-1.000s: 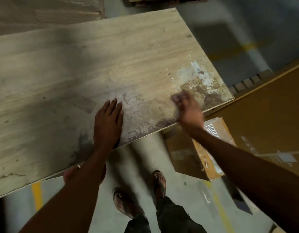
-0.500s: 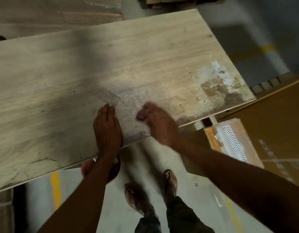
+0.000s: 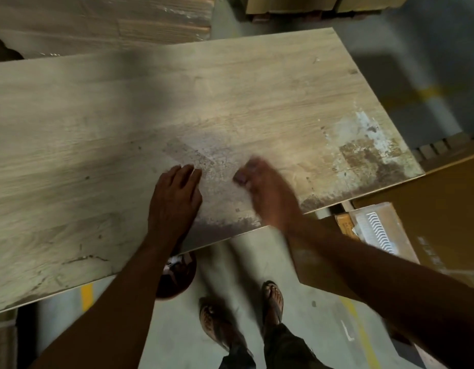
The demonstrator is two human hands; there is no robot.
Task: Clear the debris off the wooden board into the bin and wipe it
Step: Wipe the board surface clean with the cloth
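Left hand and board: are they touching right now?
Touching. The head view shows the left hand lying flat, palm down, fingers straight, on the board near its front edge, with no gap beneath it.

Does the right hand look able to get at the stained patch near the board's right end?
Probably yes: nothing lies on the board between the right hand and the stained patch.
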